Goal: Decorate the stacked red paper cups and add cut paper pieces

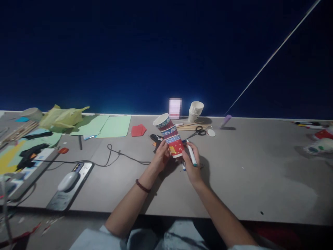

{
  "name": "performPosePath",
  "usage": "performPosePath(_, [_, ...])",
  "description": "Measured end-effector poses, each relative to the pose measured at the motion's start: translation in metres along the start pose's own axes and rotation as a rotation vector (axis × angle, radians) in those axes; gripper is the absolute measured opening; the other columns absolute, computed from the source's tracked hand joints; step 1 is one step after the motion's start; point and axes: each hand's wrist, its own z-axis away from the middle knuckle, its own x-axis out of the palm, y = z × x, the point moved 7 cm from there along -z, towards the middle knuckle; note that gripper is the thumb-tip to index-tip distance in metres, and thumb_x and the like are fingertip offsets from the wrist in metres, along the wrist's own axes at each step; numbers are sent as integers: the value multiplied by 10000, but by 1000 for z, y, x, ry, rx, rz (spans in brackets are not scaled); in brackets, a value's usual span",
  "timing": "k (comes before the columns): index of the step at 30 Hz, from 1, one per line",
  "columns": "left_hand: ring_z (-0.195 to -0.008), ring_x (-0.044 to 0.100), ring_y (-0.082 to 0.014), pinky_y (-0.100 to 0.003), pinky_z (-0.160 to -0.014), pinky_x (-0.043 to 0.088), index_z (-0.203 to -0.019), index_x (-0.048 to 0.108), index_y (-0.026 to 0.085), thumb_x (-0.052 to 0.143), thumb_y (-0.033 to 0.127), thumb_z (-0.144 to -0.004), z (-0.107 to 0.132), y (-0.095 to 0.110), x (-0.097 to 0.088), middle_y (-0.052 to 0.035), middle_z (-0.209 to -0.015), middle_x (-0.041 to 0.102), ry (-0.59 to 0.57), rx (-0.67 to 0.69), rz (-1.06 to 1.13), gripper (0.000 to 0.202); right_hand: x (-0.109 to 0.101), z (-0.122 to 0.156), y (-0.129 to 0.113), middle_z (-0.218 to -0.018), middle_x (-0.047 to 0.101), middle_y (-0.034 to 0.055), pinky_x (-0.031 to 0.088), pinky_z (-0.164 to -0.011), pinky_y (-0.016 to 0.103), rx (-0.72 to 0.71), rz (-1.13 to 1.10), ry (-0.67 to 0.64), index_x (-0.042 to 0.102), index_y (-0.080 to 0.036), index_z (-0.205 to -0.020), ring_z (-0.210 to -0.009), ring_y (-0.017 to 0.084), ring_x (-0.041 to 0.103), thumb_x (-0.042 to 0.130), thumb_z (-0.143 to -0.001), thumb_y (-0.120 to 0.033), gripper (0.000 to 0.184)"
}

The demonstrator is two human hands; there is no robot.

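Viewing from the head camera: holding a stack of patterned paper cups [171, 133], red, blue and white, in the air above the grey desk [247, 187], tilted to the left with the open mouth at the top. Gripping the lower left side of the stack with the left hand [160, 157], fingers curled against the paper; wearing a dark beaded bracelet [143, 186] on that wrist. Steadying the lower right side with the right hand [192, 172], and clasping in it a white marker with a green end [191, 152].

Showing just behind the stack: scissors [199, 131] with black handles, wooden sticks [189, 127] and, near the wall, a pile of plain white cups [195, 111]. Spreading leftward: red paper pieces [138, 130], light green sheets [114, 125] and a crumpled yellow bag [62, 117]. Lying nearer, at the left: a phone [57, 200] under a small white case [68, 180], beside a power strip [33, 173].
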Motion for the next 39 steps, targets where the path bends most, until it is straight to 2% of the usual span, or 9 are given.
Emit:
performPosePath(3, [-946,694,-213,-329,-868,515,-1125,623,213,791,402,-731,1,3,2,-64,-1093,719,9,18,-5,467,-1,-1,8,-1149,666,63,598,-754,319,43,30,-14,565,-247,-1199,-961,199,681,631,-835,-421,408])
performPosePath(6, [-950,691,-201,-328,-883,518,-1099,627,222,798,391,-727,1,4,3,-49,-1076,725,4,29,11,443,-2,-3,15,-1175,655,62,587,-769,316,71,62,-25,552,-259,-1219,-969,194,674,611,-850,-441,417])
performPosePath(10, [-987,683,-182,-327,-930,500,-1075,633,246,817,364,-708,2,4,1,-17,-1069,731,35,40,1,428,-5,-7,12,-1143,667,71,573,-816,334,14,75,4,555,-243,-1193,-965,194,673,610,-853,-433,393])
performPosePath(16, [-994,678,-195,-339,-964,475,-1100,622,214,840,320,-673,4,7,4,-44,-1054,725,58,46,-11,491,-1,-5,4,-1200,633,72,593,-794,347,-54,50,-44,511,-278,-1228,-998,206,673,672,-809,-405,466])
performPosePath(19, [-1013,672,-205,-349,-986,462,-1099,625,203,843,328,-668,5,7,6,-47,-1035,724,63,29,-15,499,2,-2,3,-1213,627,80,604,-756,334,-70,70,-71,499,-276,-1240,-983,209,679,713,-774,-383,523])
performPosePath(27, [-965,687,-229,-371,-950,488,-1099,629,183,807,441,-700,3,0,1,-66,-1022,729,26,-7,-37,508,3,1,-1,-1213,617,74,606,-688,289,-54,83,-68,477,-283,-1242,-896,183,692,684,-808,-386,492])
performPosePath(34, [-1041,675,-265,-409,-994,465,-1186,610,170,777,465,-729,2,-6,1,-100,-1115,718,7,-70,-4,569,2,2,-8,-1245,607,100,568,-900,388,-202,191,-48,483,-257,-1258,-1052,224,659,716,-778,-330,538])
performPosePath(39, [-1054,667,-285,-412,-982,475,-1171,637,138,711,485,-794,4,-6,3,-115,-1091,729,10,-117,11,518,6,4,-10,-1248,620,100,557,-921,395,-221,182,-77,490,-256,-1270,-1087,233,649,739,-761,-304,569])
